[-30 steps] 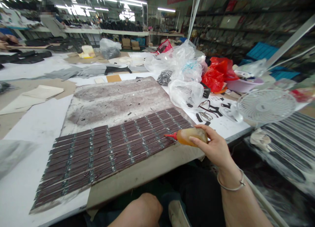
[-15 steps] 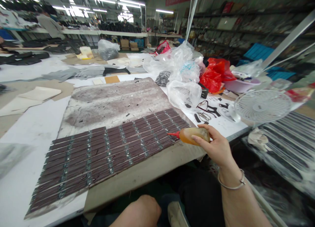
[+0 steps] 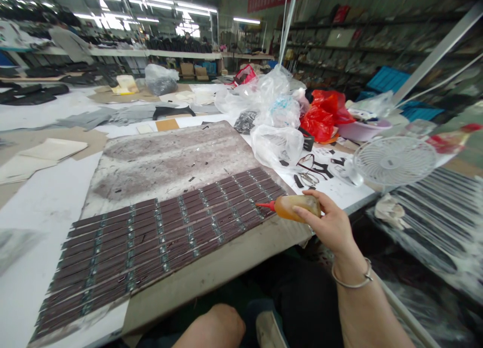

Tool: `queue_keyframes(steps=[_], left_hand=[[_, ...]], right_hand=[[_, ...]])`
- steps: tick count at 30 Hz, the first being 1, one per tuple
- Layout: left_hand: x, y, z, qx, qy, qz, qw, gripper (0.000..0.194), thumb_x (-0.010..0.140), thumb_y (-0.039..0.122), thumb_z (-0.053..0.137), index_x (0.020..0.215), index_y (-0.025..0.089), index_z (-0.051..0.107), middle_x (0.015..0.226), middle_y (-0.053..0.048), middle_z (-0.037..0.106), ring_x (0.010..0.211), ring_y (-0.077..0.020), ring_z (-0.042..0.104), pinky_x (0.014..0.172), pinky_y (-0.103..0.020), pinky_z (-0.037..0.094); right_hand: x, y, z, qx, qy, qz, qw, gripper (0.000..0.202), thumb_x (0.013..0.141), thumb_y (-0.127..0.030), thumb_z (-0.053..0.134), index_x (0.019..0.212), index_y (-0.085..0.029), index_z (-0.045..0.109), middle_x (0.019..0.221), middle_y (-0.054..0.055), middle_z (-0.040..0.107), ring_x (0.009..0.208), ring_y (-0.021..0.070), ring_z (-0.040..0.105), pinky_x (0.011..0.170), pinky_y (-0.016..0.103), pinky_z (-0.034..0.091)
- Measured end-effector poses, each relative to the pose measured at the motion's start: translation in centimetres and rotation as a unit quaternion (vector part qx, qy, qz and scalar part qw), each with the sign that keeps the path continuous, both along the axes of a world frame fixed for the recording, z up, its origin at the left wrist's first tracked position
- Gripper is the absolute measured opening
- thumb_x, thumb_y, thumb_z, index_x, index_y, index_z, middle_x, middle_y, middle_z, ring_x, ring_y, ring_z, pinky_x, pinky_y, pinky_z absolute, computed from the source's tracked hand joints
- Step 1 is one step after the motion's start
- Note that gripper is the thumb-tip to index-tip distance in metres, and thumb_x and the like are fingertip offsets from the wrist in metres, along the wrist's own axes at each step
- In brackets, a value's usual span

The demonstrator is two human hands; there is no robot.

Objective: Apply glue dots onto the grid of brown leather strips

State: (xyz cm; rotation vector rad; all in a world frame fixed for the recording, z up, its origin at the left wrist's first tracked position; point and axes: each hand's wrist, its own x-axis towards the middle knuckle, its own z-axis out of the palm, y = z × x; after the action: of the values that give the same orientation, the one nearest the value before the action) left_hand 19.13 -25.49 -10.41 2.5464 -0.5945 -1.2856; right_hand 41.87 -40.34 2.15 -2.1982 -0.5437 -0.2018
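Observation:
My right hand (image 3: 330,219) is wrapped round a squeeze bottle (image 3: 296,208) of amber liquid, lying nearly level. Its red nozzle (image 3: 267,205) points left, at the right end of rows of dark brown strips (image 3: 147,237). Pale greenish bands cross the strips, which lie side by side on a stained board (image 3: 177,154). Low in the picture, my left hand (image 3: 228,323) is bent down below the table edge, its fingers hidden from view.
Clear plastic bags (image 3: 277,141), a red bag (image 3: 324,114), a white fan (image 3: 394,161) and eyeglasses (image 3: 307,164) lie beyond the bottle. Paper sheets (image 3: 56,149) are at left. A lower surface with dark strips (image 3: 433,217) is at right. A person (image 3: 70,41) stands far back left.
The view has shifted slightly, so the table and strips appear a little further left. My right hand and the bottle keep nearly the same place in the picture.

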Motion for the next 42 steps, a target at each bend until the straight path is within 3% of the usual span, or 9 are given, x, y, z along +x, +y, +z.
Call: queue_keyframes(steps=[9,18,31,42], left_hand=[[0.0,-0.1,-0.6,0.004,0.019,0.002,1.0,0.015,0.064,0.029,0.068,0.078,0.022,0.071,0.079,-0.01,0.071,0.075,-0.0285,0.067,0.065,-0.036,0.051],[-0.4,0.2,-0.6,0.018,0.019,0.0,1.0,0.022,0.072,0.028,0.063,0.087,0.016,0.072,0.088,-0.015,0.071,0.079,-0.0299,0.067,0.069,-0.037,0.051],[0.3,-0.1,-0.6,0.027,0.057,-0.009,0.998,0.021,0.069,0.026,0.064,0.086,0.019,0.073,0.083,-0.011,0.071,0.077,-0.0272,0.065,0.066,-0.034,0.048],[-0.2,0.4,-1.1,-0.016,0.04,0.009,0.999,0.019,0.07,0.025,0.063,0.086,0.022,0.073,0.079,-0.008,0.071,0.076,-0.0254,0.065,0.066,-0.032,0.047]], right_hand=[[0.2,-0.4,0.1,-0.011,0.01,-0.031,0.999,0.054,0.067,-0.055,0.068,0.11,-0.022,0.063,0.096,0.006,0.066,0.083,0.0227,0.06,0.081,0.038,0.047],[0.9,-1.1,-0.4,-0.008,-0.01,-0.047,0.999,0.053,0.068,-0.053,0.068,0.11,-0.021,0.063,0.101,0.006,0.066,0.087,0.0231,0.061,0.083,0.039,0.047],[1.6,-2.0,-1.1,-0.018,-0.078,-0.08,0.994,0.049,0.069,-0.051,0.067,0.108,-0.021,0.063,0.101,0.006,0.067,0.088,0.0228,0.061,0.083,0.038,0.048],[1.7,-2.1,-0.8,-0.041,-0.123,-0.116,0.985,0.049,0.071,-0.053,0.066,0.107,-0.021,0.064,0.099,0.007,0.067,0.088,0.0233,0.062,0.081,0.038,0.049]])
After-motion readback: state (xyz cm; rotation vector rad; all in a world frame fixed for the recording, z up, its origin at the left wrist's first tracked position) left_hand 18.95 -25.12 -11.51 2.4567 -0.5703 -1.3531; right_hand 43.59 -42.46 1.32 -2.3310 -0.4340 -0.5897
